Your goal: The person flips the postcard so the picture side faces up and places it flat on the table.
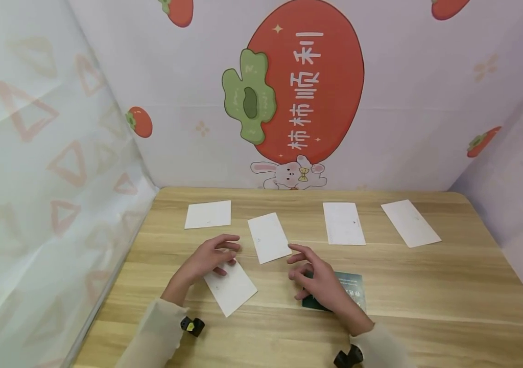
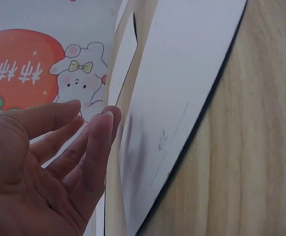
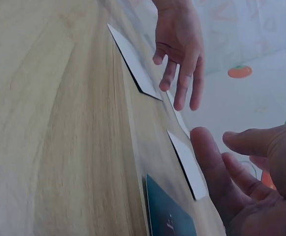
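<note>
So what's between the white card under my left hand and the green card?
The head view shows wooden tabletop, your right hand jutting in over the dark green card.

You are facing a backdrop that is standing behind the table at 12 o'clock. From the table's middle, your far-left card is lying at 10 o'clock, the centre-left card at 11, the centre-right card at 1 and the far-right card at 2, each apart from the next. Your near-left card is lying around 9 o'clock, with your left grip hovering over its far end. Your near-right card is lying at 4 o'clock, with your right grip hovering over its left part.
</note>
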Available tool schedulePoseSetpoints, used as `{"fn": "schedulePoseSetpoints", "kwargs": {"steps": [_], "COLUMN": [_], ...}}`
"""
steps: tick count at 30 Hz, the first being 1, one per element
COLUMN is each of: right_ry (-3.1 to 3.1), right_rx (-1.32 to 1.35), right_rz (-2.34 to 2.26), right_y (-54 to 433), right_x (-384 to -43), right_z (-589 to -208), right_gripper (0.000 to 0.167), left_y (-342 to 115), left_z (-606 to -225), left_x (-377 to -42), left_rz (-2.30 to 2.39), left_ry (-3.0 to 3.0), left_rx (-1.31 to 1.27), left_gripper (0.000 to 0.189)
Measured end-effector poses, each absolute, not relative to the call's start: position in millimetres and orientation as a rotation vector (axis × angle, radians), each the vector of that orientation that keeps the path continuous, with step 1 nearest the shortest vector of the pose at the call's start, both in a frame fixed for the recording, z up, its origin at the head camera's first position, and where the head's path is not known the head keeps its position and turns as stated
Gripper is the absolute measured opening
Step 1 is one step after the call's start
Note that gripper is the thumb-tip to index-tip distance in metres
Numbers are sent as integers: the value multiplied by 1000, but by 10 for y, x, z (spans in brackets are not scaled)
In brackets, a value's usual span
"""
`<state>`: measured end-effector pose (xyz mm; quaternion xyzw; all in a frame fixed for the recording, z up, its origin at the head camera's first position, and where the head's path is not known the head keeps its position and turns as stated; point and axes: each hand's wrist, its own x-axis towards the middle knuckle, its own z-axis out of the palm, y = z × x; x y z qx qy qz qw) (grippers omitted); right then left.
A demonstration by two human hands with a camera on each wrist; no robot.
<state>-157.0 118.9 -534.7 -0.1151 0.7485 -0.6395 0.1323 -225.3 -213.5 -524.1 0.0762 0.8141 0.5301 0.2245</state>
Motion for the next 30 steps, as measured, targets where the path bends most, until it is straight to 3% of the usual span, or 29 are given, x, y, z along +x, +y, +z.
{"fn": "schedulePoseSetpoints", "kwargs": {"steps": [14, 30], "right_ry": [2241, 2160], "right_rx": [-417, -434], "right_rz": [-1748, -1699], "right_y": [617, 441], "right_x": [-1429, -1361], "right_z": [-5403, -5452], "right_gripper": [74, 81], "left_y": [-2702, -2955], "left_z": [-5241, -5203], "left_x": [-2085, -1786], "left_rz": [1449, 1571], "left_ry": [2321, 2264], "left_rx": [40, -180], "left_gripper": [49, 54]}}
